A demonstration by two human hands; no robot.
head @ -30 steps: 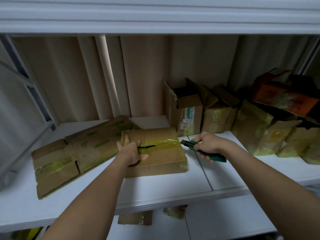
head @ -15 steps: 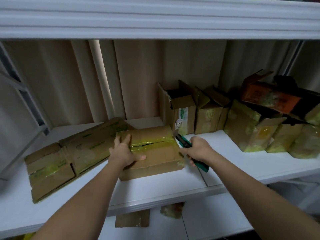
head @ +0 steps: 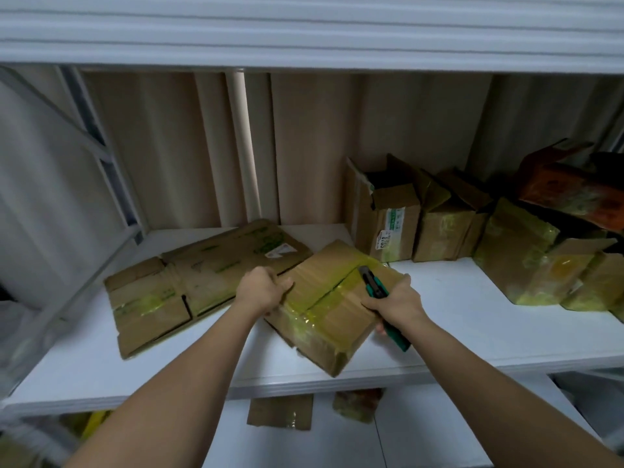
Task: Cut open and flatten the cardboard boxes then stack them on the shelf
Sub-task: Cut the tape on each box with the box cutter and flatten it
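A brown corrugated box point(head: 332, 307) lies turned at an angle on the smooth white shelf point(head: 472, 319), one corner reaching the front edge. Glossy yellow-green tape point(head: 304, 304) runs over its top and down its near side, wrinkled where it wraps the edges, and a dark slit runs along the taped seam on top.

The left hand point(head: 261, 288) grips the box's left edge, fingers curled over it and knuckles up. The right hand point(head: 393, 304) is closed round a green-handled knife point(head: 381, 298); the dark, narrow front end of the knife rests on the box top near the far end of the slit, and the handle's butt sticks out below the palm.

Just left of the box, touching or slightly under it, a flattened box point(head: 199, 280) lies spread on the shelf, a wide creased sheet with flaps, green print, strips of the same tape and a small white label.

At the back right stand several open boxes point(head: 393, 228), blocky and dented, some wrapped in crinkled yellow tape, one with white labels. An orange box point(head: 570, 194) sits tilted on top of them. Behind hangs a beige pleated curtain point(head: 189, 146). On the lower shelf lies a small cardboard scrap point(head: 280, 412).
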